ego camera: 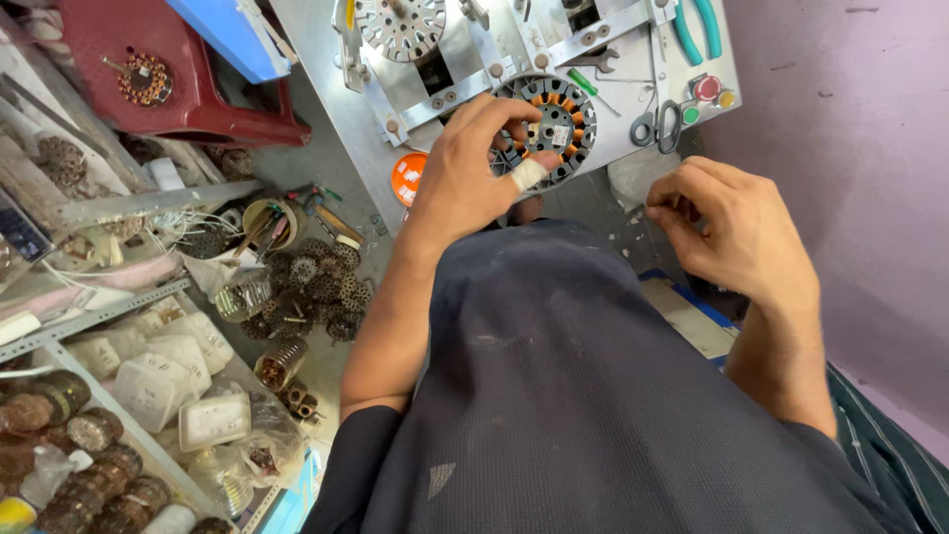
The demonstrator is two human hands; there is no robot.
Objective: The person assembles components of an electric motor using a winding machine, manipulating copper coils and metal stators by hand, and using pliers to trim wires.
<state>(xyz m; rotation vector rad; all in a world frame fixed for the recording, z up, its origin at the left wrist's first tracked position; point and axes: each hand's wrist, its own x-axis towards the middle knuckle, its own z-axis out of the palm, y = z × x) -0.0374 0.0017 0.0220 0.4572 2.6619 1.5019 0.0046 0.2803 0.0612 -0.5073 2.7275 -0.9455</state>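
Stator [556,117] under left hand [465,173] grip, right hand [736,232] apart

A small motor-winding workshop is showing itself here: a metal work surface [326,59] is carrying a round stator [554,124] with copper coils, scissors [654,127] and green-handled pliers [697,28], while a heap of spare stator cores [316,287] is lying on the floor and shelves [109,326] are holding wound coils and plastic tubs.
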